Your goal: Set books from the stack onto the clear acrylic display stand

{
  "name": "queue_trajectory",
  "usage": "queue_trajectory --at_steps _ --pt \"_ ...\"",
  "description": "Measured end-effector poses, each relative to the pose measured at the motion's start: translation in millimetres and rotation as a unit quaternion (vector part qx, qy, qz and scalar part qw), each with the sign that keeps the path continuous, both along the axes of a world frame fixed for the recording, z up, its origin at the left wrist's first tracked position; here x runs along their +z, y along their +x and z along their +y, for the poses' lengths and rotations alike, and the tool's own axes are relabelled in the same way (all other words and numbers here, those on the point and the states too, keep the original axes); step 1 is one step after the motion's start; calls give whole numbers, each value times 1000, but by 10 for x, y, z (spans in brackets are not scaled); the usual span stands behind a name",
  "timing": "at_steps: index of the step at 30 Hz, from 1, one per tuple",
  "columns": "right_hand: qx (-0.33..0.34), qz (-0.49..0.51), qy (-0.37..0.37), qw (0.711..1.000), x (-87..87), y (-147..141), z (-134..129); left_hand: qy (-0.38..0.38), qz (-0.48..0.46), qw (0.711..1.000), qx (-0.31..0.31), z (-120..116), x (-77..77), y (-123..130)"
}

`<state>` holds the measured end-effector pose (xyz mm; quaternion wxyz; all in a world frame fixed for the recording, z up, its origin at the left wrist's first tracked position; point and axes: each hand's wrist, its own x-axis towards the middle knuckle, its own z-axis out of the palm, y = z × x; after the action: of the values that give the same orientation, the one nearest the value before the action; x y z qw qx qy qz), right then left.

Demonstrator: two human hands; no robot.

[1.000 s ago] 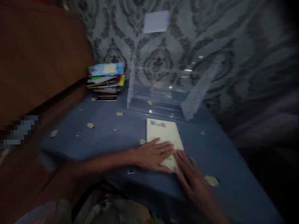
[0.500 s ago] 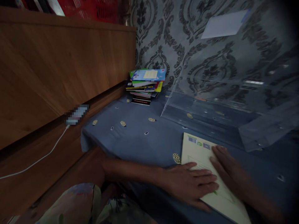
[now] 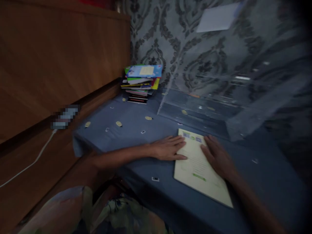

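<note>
our fingers [image 3: 179, 138] lie flat and loosely apart, clamped on nothing. our left hand [image 3: 165, 150] has slid to the booklet [image 3: 195, 164]'s left edge, baring its printed middle; our right hand [image 3: 220, 161] touches its right side. it lies on the desk [image 3: 131, 136].

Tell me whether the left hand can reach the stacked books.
Likely yes, with a stretch: the left hand lies open, and the clear rack stands right of its path to the stacked books.
</note>
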<state>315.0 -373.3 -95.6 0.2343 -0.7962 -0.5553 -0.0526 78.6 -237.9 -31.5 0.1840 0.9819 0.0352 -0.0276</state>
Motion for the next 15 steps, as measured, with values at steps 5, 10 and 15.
queue_trajectory --at_steps 5,10,15 --pt "-3 58 -40 997 53 -27 -27 26 -39 997 -63 -200 -99 -327" --pt "6 76 -39 996 96 -60 -49 49 -84 991 -94 -192 -250 -407" --pt "19 107 -6 994 98 -52 -67 80 -133 983 -96 -173 -376 -360"
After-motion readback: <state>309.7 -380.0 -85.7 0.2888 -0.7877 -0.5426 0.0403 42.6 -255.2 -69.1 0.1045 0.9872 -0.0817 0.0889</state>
